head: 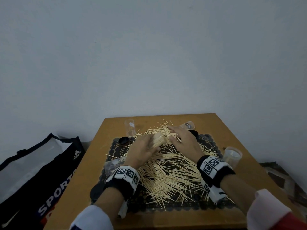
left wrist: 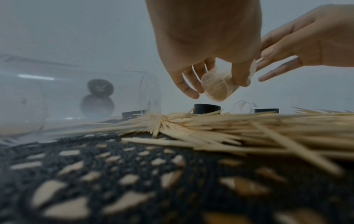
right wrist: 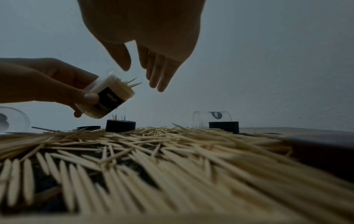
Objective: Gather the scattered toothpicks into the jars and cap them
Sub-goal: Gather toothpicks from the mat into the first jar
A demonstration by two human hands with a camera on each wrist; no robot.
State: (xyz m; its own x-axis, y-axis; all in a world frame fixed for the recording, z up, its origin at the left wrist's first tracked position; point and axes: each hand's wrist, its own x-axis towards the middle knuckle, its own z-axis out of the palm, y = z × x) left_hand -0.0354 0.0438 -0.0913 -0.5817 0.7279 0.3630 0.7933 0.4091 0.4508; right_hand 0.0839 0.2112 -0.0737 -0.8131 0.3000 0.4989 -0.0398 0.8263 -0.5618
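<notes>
Toothpicks spread over a mat on a table (head: 232,130), one jar in hand.
The mat (head: 214,140) lies under loose toothpicks (head: 169,171). The left hand (head: 142,150) grips a tilted, packed jar (head: 157,139) above them; the right hand (head: 184,140) hovers beside its mouth, fingers straight, holding nothing. Empty jars (head: 231,156) and black caps (head: 123,140) stand around.

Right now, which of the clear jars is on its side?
The far-right jar, behind the right hand. It lies tipped over on the table, while the far-left jar and near-right jar stand upright and the filled jar is gripped by the left hand.
</notes>
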